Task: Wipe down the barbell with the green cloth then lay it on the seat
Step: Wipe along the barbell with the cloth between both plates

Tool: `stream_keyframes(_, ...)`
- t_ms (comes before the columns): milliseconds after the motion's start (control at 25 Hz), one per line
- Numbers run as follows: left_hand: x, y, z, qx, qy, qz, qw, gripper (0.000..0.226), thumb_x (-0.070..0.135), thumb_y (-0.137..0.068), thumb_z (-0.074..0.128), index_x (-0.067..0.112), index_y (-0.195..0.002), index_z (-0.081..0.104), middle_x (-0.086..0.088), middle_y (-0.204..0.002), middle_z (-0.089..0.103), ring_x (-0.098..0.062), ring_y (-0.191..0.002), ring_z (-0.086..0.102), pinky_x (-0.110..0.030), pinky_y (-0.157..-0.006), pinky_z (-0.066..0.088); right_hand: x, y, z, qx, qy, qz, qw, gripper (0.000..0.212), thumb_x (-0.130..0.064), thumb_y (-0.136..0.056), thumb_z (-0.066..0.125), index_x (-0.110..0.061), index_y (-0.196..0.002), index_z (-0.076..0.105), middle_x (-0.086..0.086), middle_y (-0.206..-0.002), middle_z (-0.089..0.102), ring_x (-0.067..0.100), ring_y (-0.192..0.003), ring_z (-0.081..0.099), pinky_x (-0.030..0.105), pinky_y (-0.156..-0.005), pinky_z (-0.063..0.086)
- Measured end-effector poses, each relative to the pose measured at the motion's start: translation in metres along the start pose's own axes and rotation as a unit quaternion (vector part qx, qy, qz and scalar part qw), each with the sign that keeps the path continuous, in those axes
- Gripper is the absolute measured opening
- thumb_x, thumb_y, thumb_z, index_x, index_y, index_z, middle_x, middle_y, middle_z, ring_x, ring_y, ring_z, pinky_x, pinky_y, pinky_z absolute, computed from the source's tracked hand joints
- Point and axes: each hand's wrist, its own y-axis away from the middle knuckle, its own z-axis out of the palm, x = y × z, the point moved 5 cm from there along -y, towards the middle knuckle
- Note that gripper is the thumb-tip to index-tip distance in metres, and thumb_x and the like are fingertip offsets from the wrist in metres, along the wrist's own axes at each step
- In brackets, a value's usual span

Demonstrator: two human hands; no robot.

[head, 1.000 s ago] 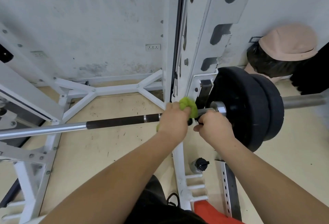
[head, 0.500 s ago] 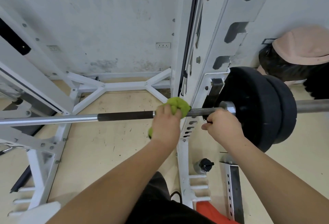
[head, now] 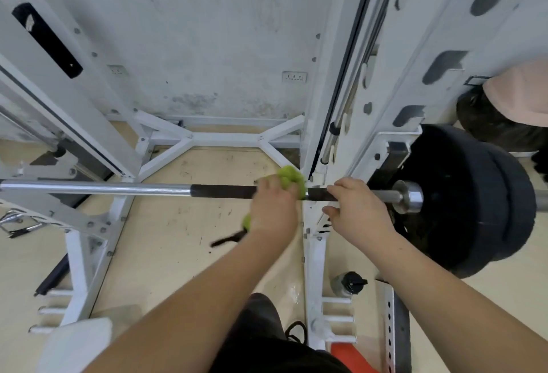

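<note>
I see the barbell (head: 118, 189) lying level across the white rack (head: 321, 105), black plates (head: 462, 194) on its right end. My right hand (head: 358, 212) curls around the bar. My left hand (head: 274, 209) grips the green cloth (head: 292, 178) against the bar's dark section.

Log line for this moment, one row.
step: wiping | left hand: grips green cloth on barbell | right hand: grips barbell beside weight plates
</note>
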Motion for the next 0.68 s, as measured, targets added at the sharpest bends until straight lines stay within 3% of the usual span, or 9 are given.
stream_keyframes(80,0.023,0.005,0.004,0.008,0.034,0.075,0.997,0.054,0.017,-0.083,0.067,0.022,-0.136,0.053,-0.012,-0.134,0.044,-0.034,-0.121,0.042,-0.038,-0.087,0.050,-0.009,-0.011,0.009,-0.016,0.028,0.012,0.999,0.029,-0.036,-0.094,0.067,-0.019,-0.118,0.066,-0.002,-0.119,0.058,0.022,-0.121,0.051,0.035,-0.077,0.054)
stream_keyframes(160,-0.012,0.004,-0.001,-0.003,0.025,0.097,0.995,0.055,0.023,-0.078,0.073,0.024,-0.130,0.056,-0.010,-0.127,0.045,-0.032,-0.113,0.044,-0.038,-0.078,0.050,-0.018,-0.019,0.016,-0.030,0.059,0.024,0.997,0.029,-0.038,-0.095,0.065,-0.022,-0.118,0.066,-0.001,-0.113,0.057,0.022,-0.117,0.052,0.035,-0.075,0.053)
stream_keyframes(320,-0.130,0.008,-0.010,0.024,0.000,-0.050,0.998,0.055,0.009,-0.076,0.069,0.026,-0.127,0.057,-0.007,-0.117,0.047,-0.029,-0.106,0.044,-0.035,-0.069,0.044,-0.030,-0.033,0.013,-0.023,0.063,0.073,0.995,0.019,-0.038,-0.097,0.063,-0.026,-0.108,0.074,-0.004,-0.092,0.052,0.019,-0.095,0.049,0.032,-0.065,0.041)
stream_keyframes(400,-0.130,0.011,-0.010,0.039,0.025,-0.080,0.996,0.047,0.003,-0.082,0.057,0.022,-0.125,0.060,-0.010,-0.121,0.049,-0.031,-0.112,0.043,-0.035,-0.076,0.044,-0.031,-0.039,0.010,-0.041,0.079,0.090,0.992,0.018,-0.039,-0.096,0.065,-0.027,-0.105,0.074,-0.002,-0.094,0.056,0.020,-0.094,0.051,0.032,-0.066,0.041)
stream_keyframes(480,-0.096,0.010,-0.006,0.024,0.041,-0.043,0.998,0.047,0.006,-0.085,0.057,0.022,-0.129,0.059,-0.012,-0.129,0.049,-0.033,-0.120,0.042,-0.035,-0.089,0.048,-0.033,-0.042,0.008,-0.058,0.100,0.096,0.989,0.019,-0.039,-0.095,0.066,-0.026,-0.106,0.074,-0.001,-0.096,0.057,0.021,-0.094,0.054,0.032,-0.067,0.040)
stream_keyframes(600,-0.084,0.004,-0.006,0.007,0.043,0.055,0.998,0.059,0.015,-0.072,0.075,0.024,-0.128,0.058,-0.008,-0.121,0.047,-0.027,-0.108,0.044,-0.032,-0.077,0.046,-0.038,-0.044,0.010,-0.084,0.111,0.105,0.985,0.018,-0.034,-0.097,0.065,-0.021,-0.107,0.072,0.000,-0.094,0.051,0.019,-0.089,0.045,0.033,-0.066,0.040)
stream_keyframes(680,-0.124,0.001,-0.009,-0.010,0.052,0.027,0.998,0.056,0.011,-0.073,0.071,0.025,-0.126,0.058,-0.007,-0.114,0.047,-0.027,-0.103,0.044,-0.035,-0.070,0.046,-0.039,-0.046,0.010,-0.097,0.117,0.104,0.983,0.018,-0.032,-0.097,0.064,-0.019,-0.106,0.072,0.000,-0.092,0.050,0.019,-0.087,0.044,0.033,-0.065,0.040)
